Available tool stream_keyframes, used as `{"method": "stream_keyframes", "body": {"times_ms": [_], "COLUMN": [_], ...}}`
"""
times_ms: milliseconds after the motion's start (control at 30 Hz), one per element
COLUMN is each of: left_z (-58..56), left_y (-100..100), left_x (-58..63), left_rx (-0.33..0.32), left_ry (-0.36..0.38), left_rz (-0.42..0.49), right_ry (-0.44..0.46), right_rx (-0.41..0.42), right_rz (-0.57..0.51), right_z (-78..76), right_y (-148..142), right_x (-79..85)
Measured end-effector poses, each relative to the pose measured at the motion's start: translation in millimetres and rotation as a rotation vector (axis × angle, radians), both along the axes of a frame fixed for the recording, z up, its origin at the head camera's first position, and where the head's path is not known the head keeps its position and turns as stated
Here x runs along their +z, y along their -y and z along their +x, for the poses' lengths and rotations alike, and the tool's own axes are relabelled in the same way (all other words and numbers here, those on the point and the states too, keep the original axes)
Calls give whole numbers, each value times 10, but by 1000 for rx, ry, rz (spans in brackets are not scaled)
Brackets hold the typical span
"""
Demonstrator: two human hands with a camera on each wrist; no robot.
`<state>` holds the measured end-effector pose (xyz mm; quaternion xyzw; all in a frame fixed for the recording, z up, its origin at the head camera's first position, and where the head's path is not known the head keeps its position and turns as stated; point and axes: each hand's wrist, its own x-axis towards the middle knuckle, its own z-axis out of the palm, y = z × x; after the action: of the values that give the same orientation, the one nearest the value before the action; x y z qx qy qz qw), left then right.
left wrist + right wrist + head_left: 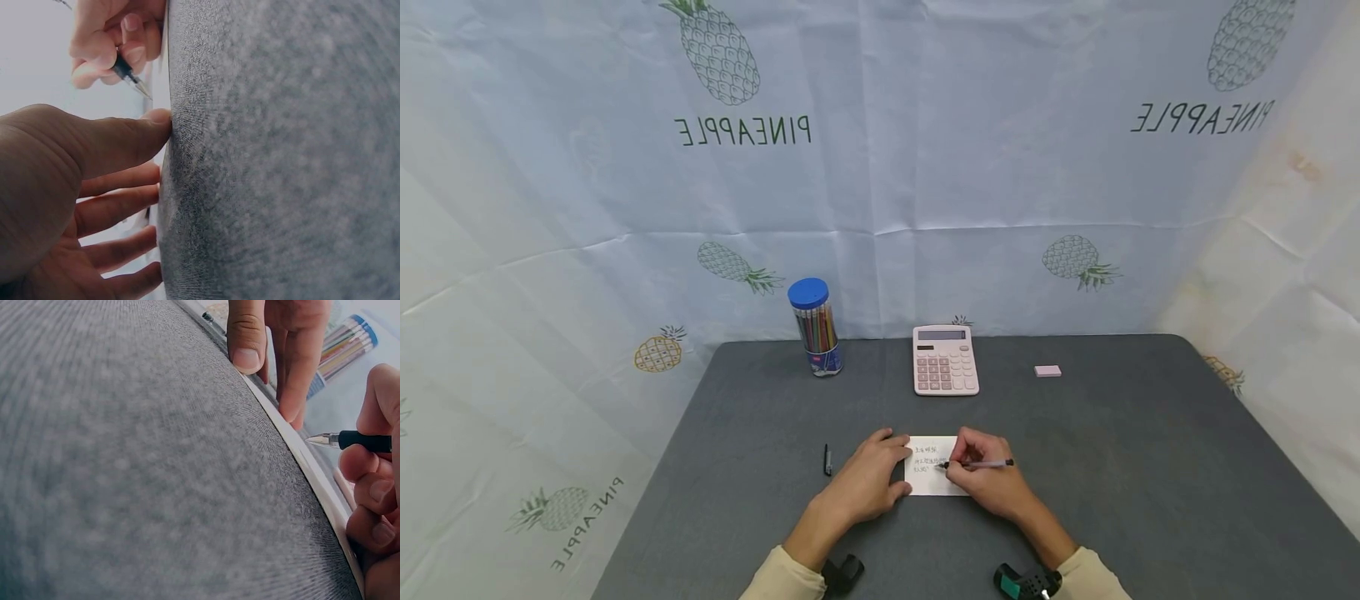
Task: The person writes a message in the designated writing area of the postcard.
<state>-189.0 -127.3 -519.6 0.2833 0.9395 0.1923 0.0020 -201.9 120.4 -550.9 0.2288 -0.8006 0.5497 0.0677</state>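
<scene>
There we had it: the right hand (997, 485) pinched the slim, pale-barrelled pen with a black grip (988, 463), its long axis running from three o'clock to a metal tip at nine. We saw that tip over the white rectangular paper sheet (928, 485); whether it touched, we couldn't tell. The sheet lay at nine o'clock from the right hand and three from the left hand (867, 479), whose extended fingers and thumb rested along its near edge, wrist toward seven.

Head view looks down from well above — close, low wrist views share the pen (357, 440)
</scene>
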Motion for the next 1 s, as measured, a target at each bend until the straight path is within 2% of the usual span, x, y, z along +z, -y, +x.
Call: {"method": "stream_keyframes", "body": {"times_ms": [33,167,300,1000], "left_z": [27,68,77,83], "left_y": [-10,-42,-55,-56], "left_x": [65,161,175,190], "left_rx": [3,30,44,38], "left_ry": [6,47,65,47], "left_rz": [-8,-39,-57,-58], "right_ry": [-2,-7,-7,-81], "right_rx": [1,4,16,-4], "right_rz": [1,-2,-3,73], "right_z": [-2,-3,2,20], "right_y": [1,4,12,25], "right_x": [-4,-14,-9,8]}}
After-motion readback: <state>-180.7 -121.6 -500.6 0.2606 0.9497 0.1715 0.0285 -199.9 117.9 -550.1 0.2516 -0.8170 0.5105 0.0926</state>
